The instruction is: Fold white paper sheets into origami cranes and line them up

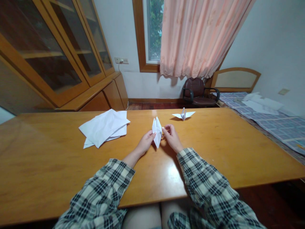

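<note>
A partly folded white paper piece (157,131), a narrow kite-like shape with two pointed tips up, is held upright above the wooden table (214,149). My left hand (145,143) pinches its left edge. My right hand (171,136) pinches its right edge with fingers curled. A finished white paper crane (183,114) sits on the table just beyond my right hand. A loose stack of white paper sheets (105,127) lies left of my left hand.
A glass-door wooden cabinet (52,54) stands at the left. A dark office chair (197,92) sits beyond the table under a pink curtain (197,35). A bed with a blue checked cover (274,121) and folded white sheets lies at the right.
</note>
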Demonstrator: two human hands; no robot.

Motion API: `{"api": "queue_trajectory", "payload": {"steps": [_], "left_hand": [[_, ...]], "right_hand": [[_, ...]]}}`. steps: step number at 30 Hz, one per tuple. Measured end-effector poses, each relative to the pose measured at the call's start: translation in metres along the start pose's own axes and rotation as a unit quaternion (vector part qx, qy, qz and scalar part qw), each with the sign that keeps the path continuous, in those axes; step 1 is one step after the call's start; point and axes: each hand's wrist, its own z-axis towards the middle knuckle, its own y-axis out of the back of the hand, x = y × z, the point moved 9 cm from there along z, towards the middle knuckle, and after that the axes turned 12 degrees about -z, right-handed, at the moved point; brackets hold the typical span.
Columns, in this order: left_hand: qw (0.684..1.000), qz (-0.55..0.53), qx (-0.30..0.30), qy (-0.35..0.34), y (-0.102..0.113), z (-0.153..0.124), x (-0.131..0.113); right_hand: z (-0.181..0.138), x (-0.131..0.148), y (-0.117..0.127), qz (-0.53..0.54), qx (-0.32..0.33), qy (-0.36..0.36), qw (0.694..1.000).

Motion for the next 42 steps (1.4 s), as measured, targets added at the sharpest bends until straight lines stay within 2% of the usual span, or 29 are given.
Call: {"api": "queue_trajectory", "payload": {"steps": [7,15,23,34,39,42], "left_hand": [[0.998,0.039,-0.004,-0.049,0.004,0.001,-0.002],[0.999,0.033,-0.008,-0.04,0.003,0.0,-0.002],[1.0,0.016,-0.015,-0.023,0.0,-0.001,-0.003],[0.999,0.014,-0.007,-0.034,-0.001,-0.003,-0.006],[0.999,0.012,-0.006,-0.033,-0.003,-0.004,-0.009],[0.999,0.016,-0.015,-0.035,-0.001,-0.002,-0.009]], "right_hand": [[-0.002,0.006,-0.018,-0.06,0.086,0.054,0.993],[-0.003,0.013,-0.015,-0.017,0.08,0.054,0.995],[-0.004,0.018,-0.013,-0.03,0.073,0.064,0.995],[-0.006,0.015,-0.018,0.017,0.105,0.053,0.993],[-0.004,0.014,-0.016,0.021,0.095,0.06,0.993],[-0.002,0.013,-0.01,0.011,0.066,0.056,0.996]]}}
